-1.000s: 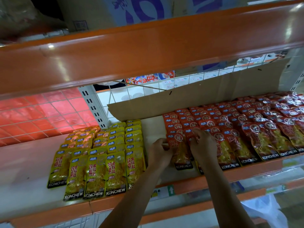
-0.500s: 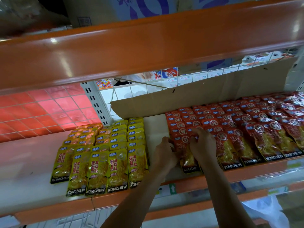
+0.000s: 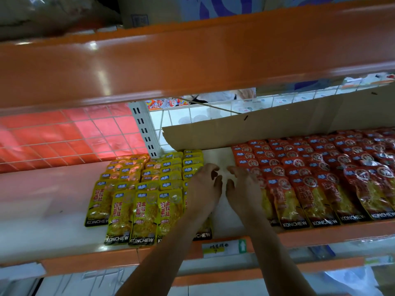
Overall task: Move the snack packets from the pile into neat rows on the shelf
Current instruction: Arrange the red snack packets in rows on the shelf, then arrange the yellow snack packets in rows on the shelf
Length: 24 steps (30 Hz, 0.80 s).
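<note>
A white store shelf [image 3: 42, 221] with an orange front edge filled the lower half of the frame, under a broad orange rail [image 3: 192, 60]. Above the rail, at the top centre, stood a cardboard box [image 3: 171, 9] with blue print; what it contained could not be seen. A wire grid [image 3: 64, 135] backed the shelf at left, and a flat cardboard sheet [image 3: 277, 129] stood upright behind the right part.

The yellow packets [image 3: 145, 210] lay in overlapping rows left of centre. The red packets [image 3: 320, 178] lay in overlapping rows from centre to the right edge. A bare white strip ran between the two groups.

Both hands reached into that strip. The left hand [image 3: 205, 189] lay over the rightmost yellow column and the right hand [image 3: 243, 189] over the leftmost red column. Each grip was loosely arched, fingers curved, thumbs close together, pinching nothing visible. A price label [image 3: 222, 246] sat on the front edge below the wrists.
</note>
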Tool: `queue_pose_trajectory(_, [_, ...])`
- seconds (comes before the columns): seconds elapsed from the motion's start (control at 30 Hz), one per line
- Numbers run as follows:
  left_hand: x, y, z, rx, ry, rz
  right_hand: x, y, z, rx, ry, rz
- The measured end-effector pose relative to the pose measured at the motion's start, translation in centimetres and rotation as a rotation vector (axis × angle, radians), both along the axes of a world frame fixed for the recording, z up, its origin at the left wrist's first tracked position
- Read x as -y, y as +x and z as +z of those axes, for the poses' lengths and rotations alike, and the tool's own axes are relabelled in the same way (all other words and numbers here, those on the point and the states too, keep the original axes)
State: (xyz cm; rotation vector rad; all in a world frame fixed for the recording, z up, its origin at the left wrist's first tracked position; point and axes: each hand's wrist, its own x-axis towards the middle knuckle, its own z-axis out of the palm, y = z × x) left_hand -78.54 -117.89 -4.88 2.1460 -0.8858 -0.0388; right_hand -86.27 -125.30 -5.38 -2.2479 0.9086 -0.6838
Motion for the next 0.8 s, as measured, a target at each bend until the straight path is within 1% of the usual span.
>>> queue_pose_trajectory(0.13, [-3.7,3.6,0.0,0.133,-0.019,0.041,-3.6,3.7,0.6,-0.016,-0.01,0.101])
queue_pose_trajectory(0.27, [-8.8,8.1,-0.3,0.197,-0.005,0.117,-8.2,8.5,0.9,-0.027,-0.039,0.217])
queue_pose_trajectory(0.4, [-15.1,13.3,-0.4,0.274,0.029,0.235,-14.0,14.5,0.6,-0.023,-0.056,0.33])
queue_pose_trajectory(0.5, [-20.3,17.8,-0.7,0.298,0.055,0.29,-18.9,19.2,0.8,-0.035,-0.102,0.384])
queue_pose_trajectory(0.63, [-27.4,23.4,-0.9,0.317,0.101,0.376,-25.2,25.4,0.4,-0.133,-0.149,0.469])
queue_pose_trajectory(0.7, [-31.0,26.0,-1.4,0.339,0.148,0.404,-28.5,28.1,0.0,-0.125,-0.137,0.507])
queue_pose_trajectory(0.8, [-36.4,29.8,-2.2,0.293,0.224,0.464,-33.5,32.2,-0.2,-0.131,-0.106,0.552])
